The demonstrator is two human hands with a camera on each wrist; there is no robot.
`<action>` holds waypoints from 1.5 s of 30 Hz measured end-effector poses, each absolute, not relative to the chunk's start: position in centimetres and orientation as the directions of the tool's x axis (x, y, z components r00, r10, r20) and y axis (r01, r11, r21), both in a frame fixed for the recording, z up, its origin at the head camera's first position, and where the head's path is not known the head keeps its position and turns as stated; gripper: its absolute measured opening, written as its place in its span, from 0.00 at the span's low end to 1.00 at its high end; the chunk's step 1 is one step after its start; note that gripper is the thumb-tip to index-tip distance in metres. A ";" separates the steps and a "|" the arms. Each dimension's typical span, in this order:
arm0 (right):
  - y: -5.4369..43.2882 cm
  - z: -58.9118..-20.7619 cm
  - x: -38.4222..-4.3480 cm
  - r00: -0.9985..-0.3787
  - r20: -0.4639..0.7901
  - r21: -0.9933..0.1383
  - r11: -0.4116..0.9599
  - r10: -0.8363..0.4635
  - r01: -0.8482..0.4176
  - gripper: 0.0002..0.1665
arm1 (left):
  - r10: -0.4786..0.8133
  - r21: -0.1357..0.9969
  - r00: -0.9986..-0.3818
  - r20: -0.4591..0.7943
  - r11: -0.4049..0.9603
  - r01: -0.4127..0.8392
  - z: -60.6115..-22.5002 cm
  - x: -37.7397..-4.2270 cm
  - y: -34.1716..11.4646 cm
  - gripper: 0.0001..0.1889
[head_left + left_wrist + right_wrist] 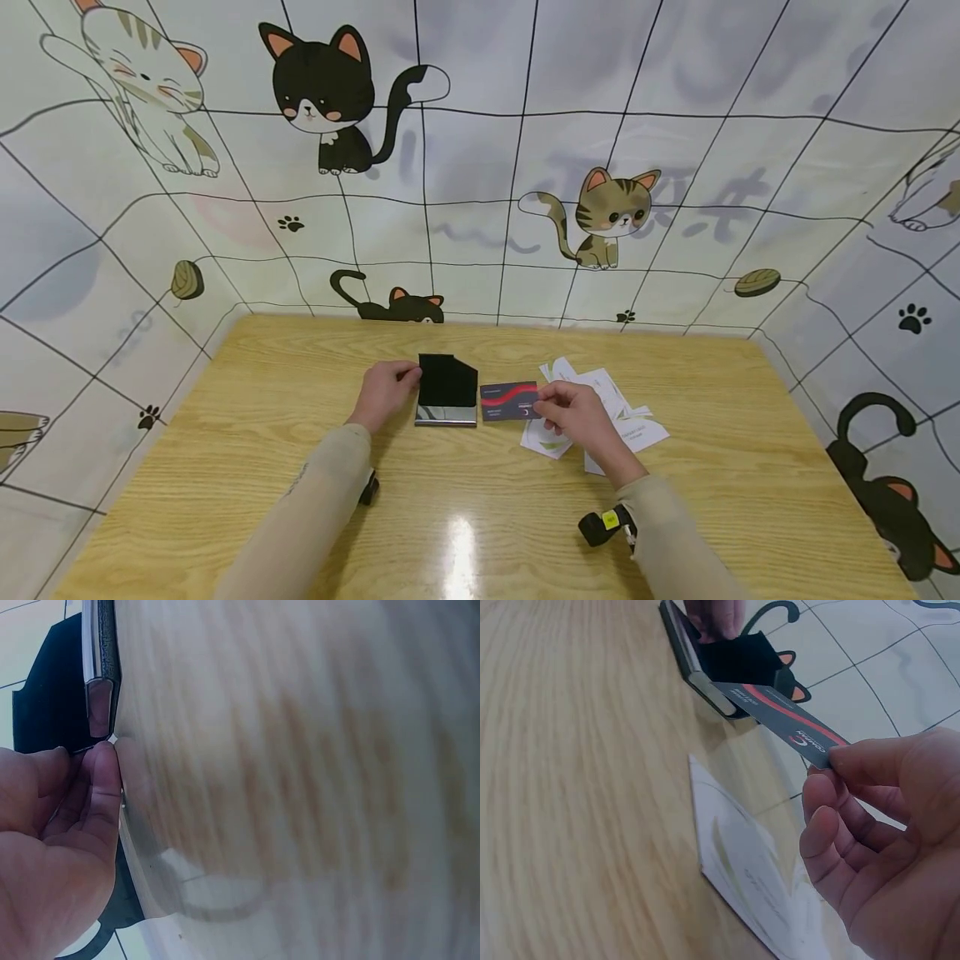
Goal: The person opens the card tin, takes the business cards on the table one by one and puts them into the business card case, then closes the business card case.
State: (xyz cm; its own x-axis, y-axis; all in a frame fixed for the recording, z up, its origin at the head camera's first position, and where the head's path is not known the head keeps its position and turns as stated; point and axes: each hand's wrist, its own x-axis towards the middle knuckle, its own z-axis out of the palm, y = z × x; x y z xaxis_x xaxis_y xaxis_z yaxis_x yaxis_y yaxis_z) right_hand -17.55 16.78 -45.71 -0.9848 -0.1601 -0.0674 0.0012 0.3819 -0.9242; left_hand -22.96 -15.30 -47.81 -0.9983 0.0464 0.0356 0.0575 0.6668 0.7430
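Observation:
A black card holder (447, 382) with a shiny silver front lies opened up on the table. At its left side, my left hand (382, 393) pinches the edge between thumb and fingers; the left wrist view has the same hand (64, 817) at the holder's corner (49, 697). Between thumb and fingertips, my right hand (576, 412) holds a dark grey business card (504, 402) with a red wavy stripe by its right end. The card's far end points at the holder's right side, and in the right wrist view the card (784, 720) overlaps the holder (742, 658).
Several white cards (641, 432) lie loosely spread on the wooden table (285, 392), under and to the right of my right hand. Behind the table hangs a white gridded backdrop (480, 158) with cartoon cats. A black wrist device (600, 527) sits by the right sleeve.

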 end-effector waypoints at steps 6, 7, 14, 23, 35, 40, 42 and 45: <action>15.4 -46.2 -17.7 -0.987 -0.090 -0.935 0.352 -0.135 0.037 0.05 | 0.050 0.746 -0.998 0.036 0.663 0.061 -47.9 -22.9 -15.3 0.11; 15.2 -46.3 -17.7 -0.987 -0.096 -0.937 0.347 -0.132 0.045 0.05 | 0.050 0.747 -0.998 0.036 0.662 0.060 -47.9 -22.9 -15.3 0.11; 14.1 -46.8 -18.3 -0.985 -0.103 -0.938 0.343 -0.141 0.049 0.07 | 0.045 0.746 -0.998 0.039 0.664 0.059 -48.0 -22.9 -15.3 0.11; 12.6 -47.1 -19.1 -0.984 -0.132 -0.942 0.325 -0.117 0.087 0.04 | 0.028 0.750 -1.000 0.009 0.661 0.026 -47.9 -23.0 -15.2 0.12; 10.9 -46.8 -19.9 -0.981 -0.175 -0.930 0.342 -0.081 0.138 0.05 | 0.025 0.747 -1.000 0.018 0.664 0.030 -47.9 -23.0 -15.2 0.11; 10.3 -46.9 -20.3 -0.981 -0.176 -0.931 0.339 -0.080 0.139 0.04 | 0.027 0.747 -1.000 0.009 0.664 0.025 -47.9 -23.0 -15.1 0.12; 10.0 -47.1 -20.5 -0.983 -0.162 -0.930 0.347 -0.082 0.124 0.04 | 0.027 0.746 -1.000 0.006 0.665 0.023 -47.9 -23.1 -15.2 0.12; 9.6 -47.3 -20.7 -0.986 -0.145 -0.928 0.357 -0.083 0.106 0.04 | 0.024 0.747 -1.000 0.005 0.664 0.020 -47.9 -23.0 -15.2 0.12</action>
State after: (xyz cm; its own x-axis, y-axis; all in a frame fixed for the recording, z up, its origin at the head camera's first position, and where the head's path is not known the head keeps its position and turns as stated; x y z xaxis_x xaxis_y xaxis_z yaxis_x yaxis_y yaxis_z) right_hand -20.66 9.65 -47.27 -0.9859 -0.0833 -0.1452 0.1064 0.3575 -0.9278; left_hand -23.05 -15.16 -47.85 -0.9997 0.0237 0.0053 0.0197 0.6641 0.7474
